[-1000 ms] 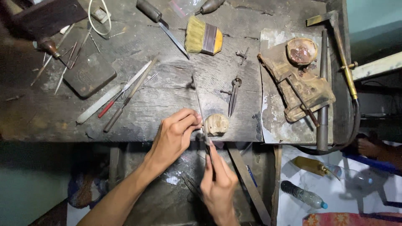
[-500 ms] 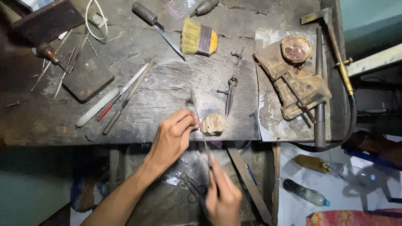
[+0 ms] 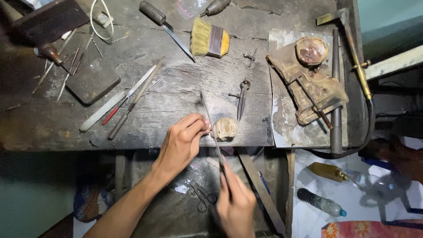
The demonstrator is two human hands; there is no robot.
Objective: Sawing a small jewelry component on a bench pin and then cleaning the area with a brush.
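Dark scarred workbench [image 3: 145, 119], left hand [image 3: 183, 143] pinching at small wooden peg [image 3: 225, 128], right hand [image 3: 235, 207] gripping thin file [image 3: 211, 125], clear bottle [image 3: 320, 202] on floor.

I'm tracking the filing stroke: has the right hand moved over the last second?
Yes. The right hand has drawn back toward the person, away from the wooden peg at the bench edge, pulling the file with it.
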